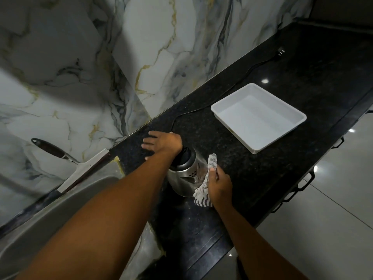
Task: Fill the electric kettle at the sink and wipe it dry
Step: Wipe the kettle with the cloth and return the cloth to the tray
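Observation:
The stainless-steel electric kettle (184, 175) with a black lid stands on the dark granite counter (262, 174), just right of the sink (60, 211). My right hand (220, 185) grips a white and grey patterned cloth (210, 168) and presses it against the kettle's right side. My left hand (161, 143) reaches over the kettle's top, palm down with fingers spread on the counter behind it. What lies under that palm is hidden.
A black power cord (232, 85) runs along the marble wall to a plug (280, 51). A white square tray (290, 126) sits to the right. A squeegee (84, 164) leans on the wall by the sink. The counter's edge is at the lower right.

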